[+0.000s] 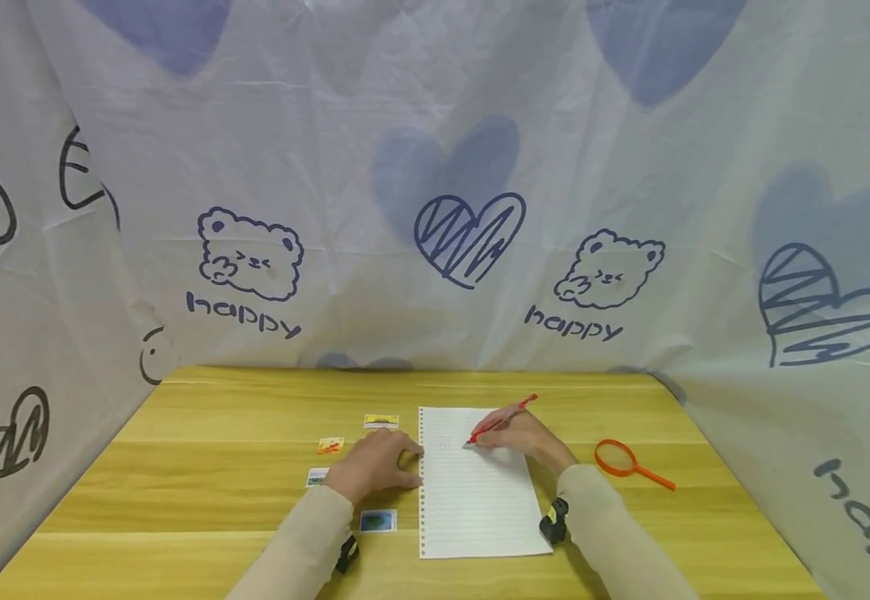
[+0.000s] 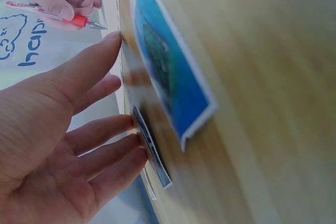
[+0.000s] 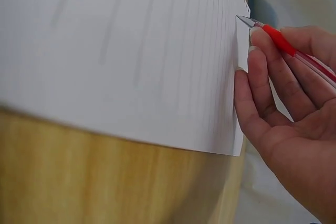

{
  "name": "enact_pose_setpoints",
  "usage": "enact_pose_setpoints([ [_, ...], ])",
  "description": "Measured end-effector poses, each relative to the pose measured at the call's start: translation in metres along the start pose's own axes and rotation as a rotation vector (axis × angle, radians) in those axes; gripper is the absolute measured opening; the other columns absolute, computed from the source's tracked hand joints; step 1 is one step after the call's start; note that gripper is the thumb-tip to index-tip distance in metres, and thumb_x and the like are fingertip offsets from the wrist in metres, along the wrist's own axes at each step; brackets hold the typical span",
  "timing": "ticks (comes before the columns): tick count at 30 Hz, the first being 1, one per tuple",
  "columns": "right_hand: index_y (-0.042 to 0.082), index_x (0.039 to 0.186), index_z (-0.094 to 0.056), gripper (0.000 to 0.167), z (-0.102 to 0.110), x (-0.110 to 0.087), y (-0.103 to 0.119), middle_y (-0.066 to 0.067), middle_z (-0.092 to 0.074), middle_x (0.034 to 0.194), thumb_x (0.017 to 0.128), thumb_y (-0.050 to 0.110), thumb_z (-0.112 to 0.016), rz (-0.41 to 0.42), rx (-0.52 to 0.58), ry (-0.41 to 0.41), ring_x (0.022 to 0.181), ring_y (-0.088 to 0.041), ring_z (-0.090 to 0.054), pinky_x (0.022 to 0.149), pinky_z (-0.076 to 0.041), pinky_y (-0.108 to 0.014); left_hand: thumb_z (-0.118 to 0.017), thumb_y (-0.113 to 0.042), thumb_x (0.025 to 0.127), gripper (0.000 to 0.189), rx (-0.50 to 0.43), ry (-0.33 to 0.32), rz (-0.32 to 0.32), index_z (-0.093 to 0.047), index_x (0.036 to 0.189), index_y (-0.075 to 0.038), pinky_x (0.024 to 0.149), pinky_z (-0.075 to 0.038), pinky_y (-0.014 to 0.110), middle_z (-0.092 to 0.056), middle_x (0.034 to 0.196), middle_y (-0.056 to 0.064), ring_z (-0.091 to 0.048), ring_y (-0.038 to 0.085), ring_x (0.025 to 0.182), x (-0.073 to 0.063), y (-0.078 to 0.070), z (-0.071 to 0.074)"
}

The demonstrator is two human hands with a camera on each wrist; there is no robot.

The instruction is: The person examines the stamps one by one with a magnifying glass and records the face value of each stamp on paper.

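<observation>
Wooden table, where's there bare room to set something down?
On the table, bare wood lies left of the four small cards, and at near right, bordered by the right sleeve, the magnifying glass and the table's right edge. It's crowded around the left hand, with cards close by, and on the paper, where the right hand holds a red pen.

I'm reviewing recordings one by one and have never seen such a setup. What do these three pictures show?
There is no machine here, just a person's two bare hands. The widest picture comes from a camera on the head, looking forward and down; the other two come from cameras worn on the left and right wrists. On the wooden table lie a lined sheet, small picture cards and an orange magnifying glass. The right hand holds a red pen, tip at the sheet. The left hand grips nothing; its fingertips are at the sheet's punched edge.
</observation>
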State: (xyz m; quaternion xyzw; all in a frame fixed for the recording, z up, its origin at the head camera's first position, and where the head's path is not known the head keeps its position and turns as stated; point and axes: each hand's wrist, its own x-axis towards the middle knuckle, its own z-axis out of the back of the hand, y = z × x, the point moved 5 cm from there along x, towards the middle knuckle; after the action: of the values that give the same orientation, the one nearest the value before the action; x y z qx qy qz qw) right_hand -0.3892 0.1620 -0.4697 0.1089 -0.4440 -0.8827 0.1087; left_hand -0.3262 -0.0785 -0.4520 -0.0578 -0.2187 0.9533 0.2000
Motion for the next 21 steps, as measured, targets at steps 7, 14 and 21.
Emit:
enact_pose_setpoints([
  [7,0.01,0.102,-0.081,0.019,0.0023,0.0001,-0.0064,-0.002,-0.08,0.095,0.087,0.021,-0.082,-0.006,0.067,-0.002,0.085,-0.011,-0.069,0.081,-0.055,-0.028,-0.087,-0.03,0.083,0.046,-0.004,0.002,-0.004,-0.075,0.124,-0.012,0.101,-0.051,0.051,-0.071,0.132,0.01,-0.064,0.031,0.118,-0.0013,-0.0011,-0.0013],
  [14,0.012,0.104,-0.08,0.018,0.0025,0.0,-0.0062,-0.001,-0.08,0.095,0.089,0.023,-0.08,-0.026,0.058,-0.003,0.083,-0.011,-0.071,0.079,-0.054,-0.027,-0.088,-0.03,0.083,0.046,0.003,-0.004,-0.004,-0.076,0.124,-0.012,0.095,-0.052,0.047,-0.072,0.131,0.009,-0.064,0.024,0.109,-0.0011,-0.002,0.0011],
  [21,0.007,0.101,-0.079,0.015,0.0024,-0.0003,-0.0041,-0.004,-0.079,0.094,0.088,0.014,-0.079,-0.017,0.07,-0.008,0.081,-0.012,-0.071,0.079,-0.059,-0.029,-0.089,-0.029,0.081,0.045,-0.005,-0.011,-0.034,-0.077,0.121,-0.011,0.083,-0.05,0.041,-0.074,0.127,0.009,-0.062,0.019,0.1,-0.0003,-0.0024,0.0007],
])
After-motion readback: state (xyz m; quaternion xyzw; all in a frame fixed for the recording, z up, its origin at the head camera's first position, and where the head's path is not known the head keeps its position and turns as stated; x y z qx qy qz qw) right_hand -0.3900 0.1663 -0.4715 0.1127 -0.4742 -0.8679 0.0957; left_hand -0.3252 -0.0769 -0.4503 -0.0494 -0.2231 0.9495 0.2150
